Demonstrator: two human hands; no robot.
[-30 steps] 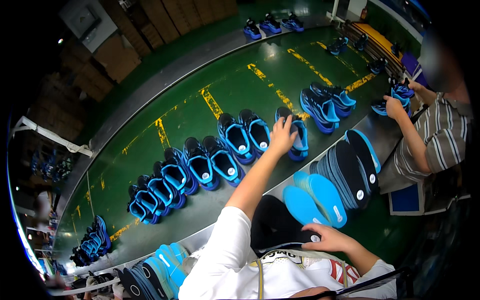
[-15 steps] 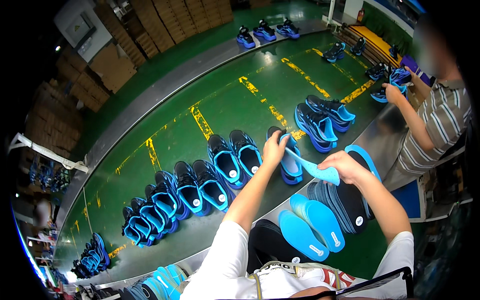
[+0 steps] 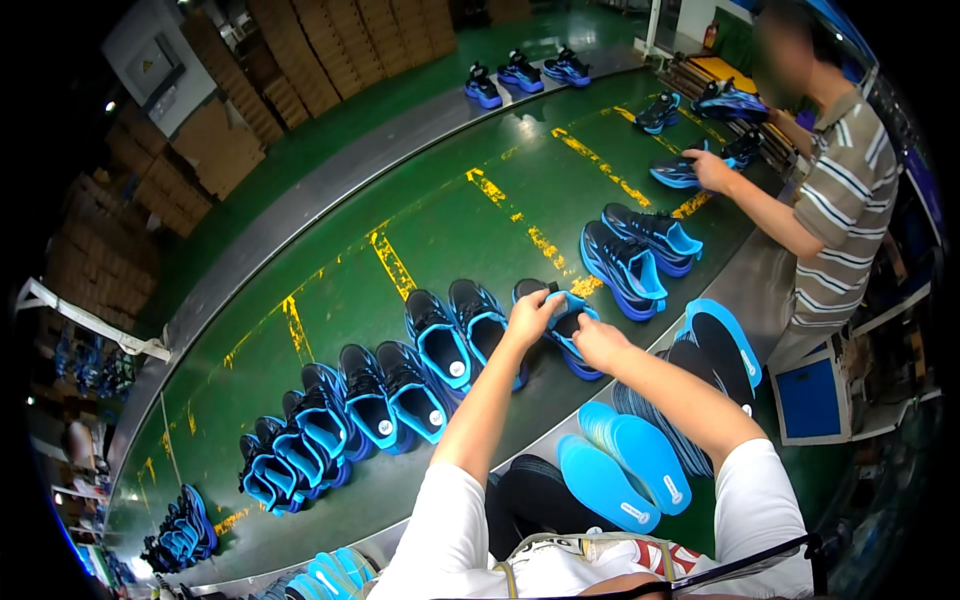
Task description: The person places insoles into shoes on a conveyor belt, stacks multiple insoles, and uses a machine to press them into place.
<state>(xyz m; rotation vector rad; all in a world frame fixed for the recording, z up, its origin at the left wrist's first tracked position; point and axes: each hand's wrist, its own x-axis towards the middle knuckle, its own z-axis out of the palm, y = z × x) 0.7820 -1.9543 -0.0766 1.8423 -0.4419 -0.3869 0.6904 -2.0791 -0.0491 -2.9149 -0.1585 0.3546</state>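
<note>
A black and blue sports shoe [image 3: 577, 362] stands on the green belt in front of me, its heel end facing me. My left hand [image 3: 530, 318] is closed on the shoe's upper edge near the tongue. The fingers of my right hand [image 3: 602, 346] are curled and reach into the shoe opening from the heel side; their tips are hidden, so what they grip cannot be made out. Below my right forearm lie stacked bright blue insoles [image 3: 612, 485] and a stack of dark insoles [image 3: 640, 405]. More insoles, black with a blue edge [image 3: 728, 345], lie at the right.
Several matching shoes [image 3: 410, 392] stand in a row leftward along the belt. A pair [image 3: 632, 262] stands just beyond my right hand. A co-worker [image 3: 850, 200] at the right handles shoes. A metal ledge [image 3: 545, 432] edges the belt near me.
The blue insole held between my hands has gone from sight at the shoe. My right hand moved left to the shoe opening. The co-worker has leaned inward, reaching to a shoe on the belt.
</note>
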